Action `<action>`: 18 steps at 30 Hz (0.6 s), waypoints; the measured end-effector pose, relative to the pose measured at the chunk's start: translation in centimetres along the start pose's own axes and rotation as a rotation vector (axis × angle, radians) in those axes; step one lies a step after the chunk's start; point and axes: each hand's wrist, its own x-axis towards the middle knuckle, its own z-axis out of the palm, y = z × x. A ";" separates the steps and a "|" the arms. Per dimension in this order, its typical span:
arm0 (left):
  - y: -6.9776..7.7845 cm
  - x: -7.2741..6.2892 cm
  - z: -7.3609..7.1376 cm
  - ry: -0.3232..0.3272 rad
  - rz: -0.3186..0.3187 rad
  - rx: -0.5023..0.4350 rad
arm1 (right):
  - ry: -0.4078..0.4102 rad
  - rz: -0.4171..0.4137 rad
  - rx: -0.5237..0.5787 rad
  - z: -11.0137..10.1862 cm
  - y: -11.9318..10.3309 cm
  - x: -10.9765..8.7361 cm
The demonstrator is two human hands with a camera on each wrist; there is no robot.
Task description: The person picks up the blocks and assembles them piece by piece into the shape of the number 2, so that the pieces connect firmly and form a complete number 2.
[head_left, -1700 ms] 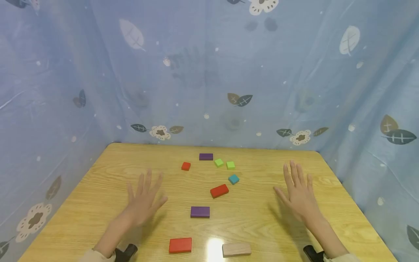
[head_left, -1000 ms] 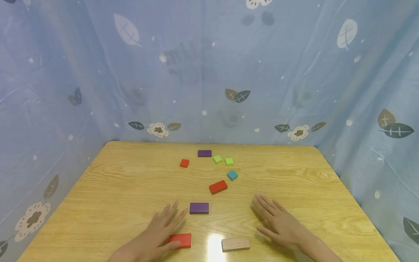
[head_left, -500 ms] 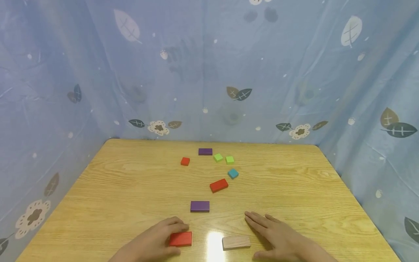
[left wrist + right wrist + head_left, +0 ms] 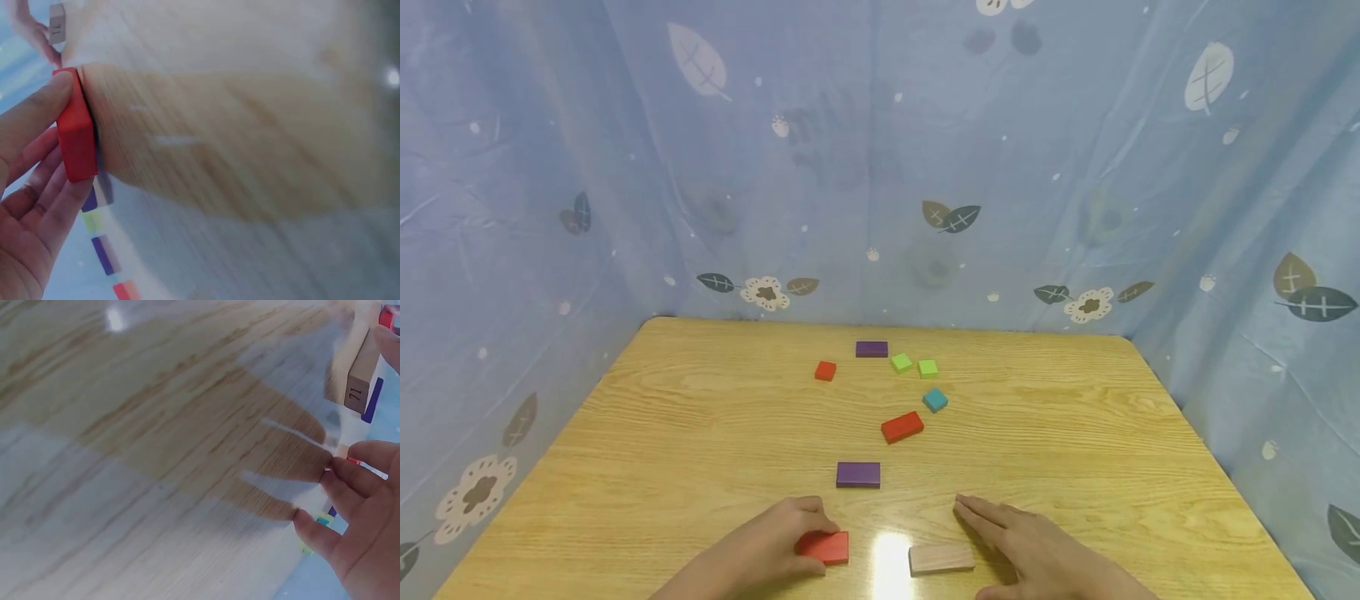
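At the front of the table, my left hand (image 4: 775, 542) pinches a red rectangular block (image 4: 829, 547) between thumb and fingers. In the left wrist view the thumb presses one side of the red block (image 4: 76, 125), with fingers against the other. My right hand (image 4: 1030, 546) is beside a plain wooden block (image 4: 942, 558), its fingers extended and fingertips at the tabletop. The wooden block (image 4: 362, 369) bears a printed number on its end in the right wrist view; the thumb is near it, and whether they touch I cannot tell.
Farther back lie a purple block (image 4: 858, 475), a red block (image 4: 902, 427), a blue cube (image 4: 935, 400), green cubes (image 4: 901, 362), a small red cube (image 4: 825, 371) and another purple block (image 4: 872, 349). A patterned blue curtain (image 4: 880, 167) encloses the wooden table (image 4: 700, 417).
Both hands have come down from above the table toward its front. My left hand has taken hold of the red block, which has shifted slightly right. My right hand has moved in beside the wooden block.
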 end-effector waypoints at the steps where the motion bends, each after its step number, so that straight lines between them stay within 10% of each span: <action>1: 0.0 0.1 0.0 0.000 0.004 0.008 | -0.005 0.006 0.005 0.0 0.0 0.0; 18: 0.2 1.4 0.1 0.005 0.067 0.067 | -0.030 0.064 0.053 0.4 -0.2 -0.1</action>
